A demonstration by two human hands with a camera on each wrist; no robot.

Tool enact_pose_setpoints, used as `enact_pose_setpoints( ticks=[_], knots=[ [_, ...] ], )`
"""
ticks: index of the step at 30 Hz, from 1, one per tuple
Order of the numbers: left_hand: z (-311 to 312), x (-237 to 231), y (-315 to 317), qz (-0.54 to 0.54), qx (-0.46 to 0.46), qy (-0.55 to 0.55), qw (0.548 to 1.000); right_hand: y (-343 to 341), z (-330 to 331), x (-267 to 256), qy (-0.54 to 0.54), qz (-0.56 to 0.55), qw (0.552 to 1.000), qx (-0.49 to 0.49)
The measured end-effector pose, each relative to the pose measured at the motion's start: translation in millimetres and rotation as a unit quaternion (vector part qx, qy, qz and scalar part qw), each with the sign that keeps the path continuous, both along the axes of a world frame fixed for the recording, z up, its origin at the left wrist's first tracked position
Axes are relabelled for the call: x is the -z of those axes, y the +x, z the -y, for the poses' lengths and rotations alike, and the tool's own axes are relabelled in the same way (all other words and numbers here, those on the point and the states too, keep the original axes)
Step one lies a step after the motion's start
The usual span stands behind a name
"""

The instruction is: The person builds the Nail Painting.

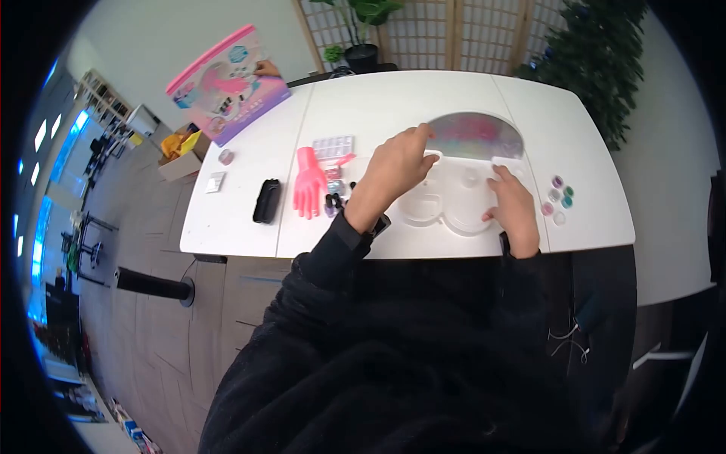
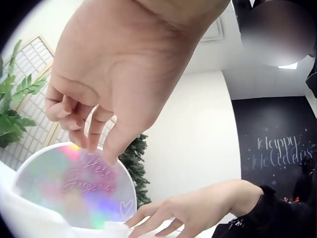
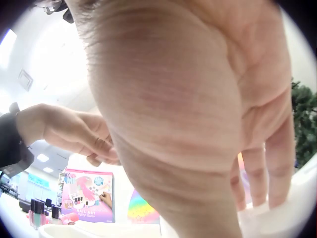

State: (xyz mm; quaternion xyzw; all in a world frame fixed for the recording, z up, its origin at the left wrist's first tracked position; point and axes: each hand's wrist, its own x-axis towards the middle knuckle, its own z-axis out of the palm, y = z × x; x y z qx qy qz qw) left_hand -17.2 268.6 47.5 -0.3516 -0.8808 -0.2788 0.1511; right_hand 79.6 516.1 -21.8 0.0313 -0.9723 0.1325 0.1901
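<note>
A white moulded tray point(image 1: 457, 204) with round and divided compartments sits in front of me. Along its far side stands a half-round shiny panel point(image 1: 475, 132), rainbow-coloured, with "Hello Gorgeous" lettering showing in the left wrist view. My left hand point(image 1: 397, 163) is over the tray's left part, its loosely bent fingers pointing toward the panel and nothing visible in their grasp. At the tray's right side is my right hand point(image 1: 516, 210), fingers spread and reaching down at the rim. In the right wrist view, that hand's palm point(image 3: 163, 99) covers much of the tray.
Left of the tray lie a pink model hand point(image 1: 308, 181), a clear sectioned palette point(image 1: 333, 147), small polish bottles point(image 1: 331, 206) and a black case point(image 1: 266, 201). A nail art box point(image 1: 231, 87) stands at the back left. Several small coloured pots point(image 1: 557, 181) sit at right.
</note>
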Motion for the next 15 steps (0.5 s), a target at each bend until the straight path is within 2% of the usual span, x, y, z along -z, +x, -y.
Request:
enact_pose_setpoints(
  ticks=[1, 6, 15],
  knots=[
    [6, 1, -1, 0.028, -0.013, 0.01, 0.999, -1, -1, 3, -0.001, -0.004, 1.0, -0.01],
    [17, 7, -9, 0.023, -0.028, 0.023, 0.999, 1, 4, -4, -0.018, 0.016, 1.0, 0.004],
    [9, 16, -4, 0.063, -0.02, -0.05, 0.997, -11, -7, 14, -0.021, 0.05, 0.998, 0.021]
  ],
)
